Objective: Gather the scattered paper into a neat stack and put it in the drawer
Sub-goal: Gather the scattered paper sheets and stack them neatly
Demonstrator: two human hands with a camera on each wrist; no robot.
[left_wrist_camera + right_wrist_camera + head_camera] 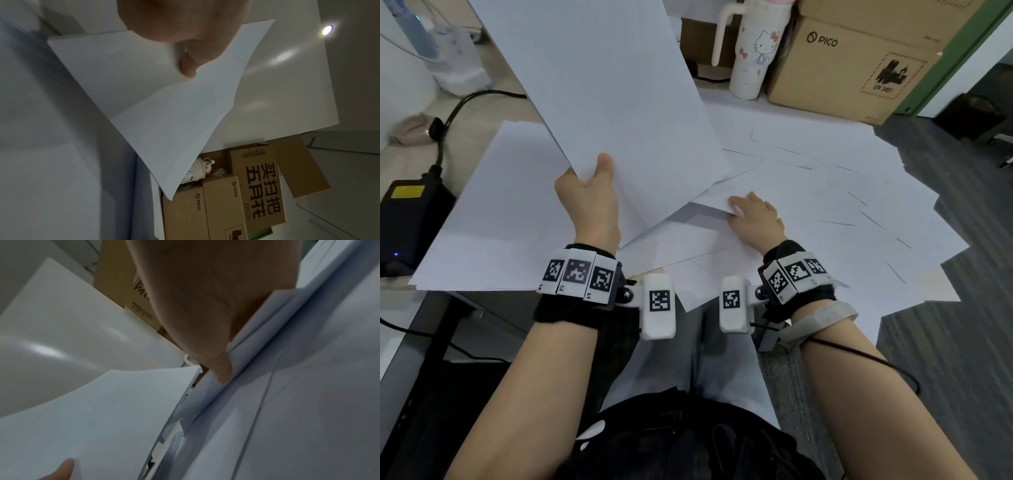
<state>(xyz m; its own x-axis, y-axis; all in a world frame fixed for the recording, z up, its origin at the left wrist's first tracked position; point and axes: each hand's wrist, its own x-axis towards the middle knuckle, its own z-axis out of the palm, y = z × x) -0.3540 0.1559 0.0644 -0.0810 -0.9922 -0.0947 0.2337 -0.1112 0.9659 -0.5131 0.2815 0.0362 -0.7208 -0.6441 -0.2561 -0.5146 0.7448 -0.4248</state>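
- Head view: left hand (589,202) pinches lower corner of a lifted sheaf of paper (599,89), thumb on top, sheets tilted up and away over the table.
- Left wrist view: thumb (188,68) pressed on the sheaf's face (156,113); far end sags and curls.
- Right hand (755,214) low on the scattered sheets (842,205), fingers curled round the edge of a few of them; right wrist view shows a fingertip (223,369) tucked against that edge, so holding, not flat.
- Scattered sheets fan across the table to the right, several overhanging its front and right edges above the grey floor (962,342).
- Second flat pile (493,222) lies left, near the black power brick (410,212) and its cable.
- Drawer: not visible in any view.
- Risk: one-corner pinch on a floppy sheaf, likely to fan out or shed sheets if swung.
- Risk: dragging right-hand sheets could push overhanging ones onto the floor.
- Risk: sheaf's far end close to the cartoon-cat tumbler (753,51) and cardboard box (852,65); wide sweep could clip them.
- Room: open toward the near edge and lap; back crowded.
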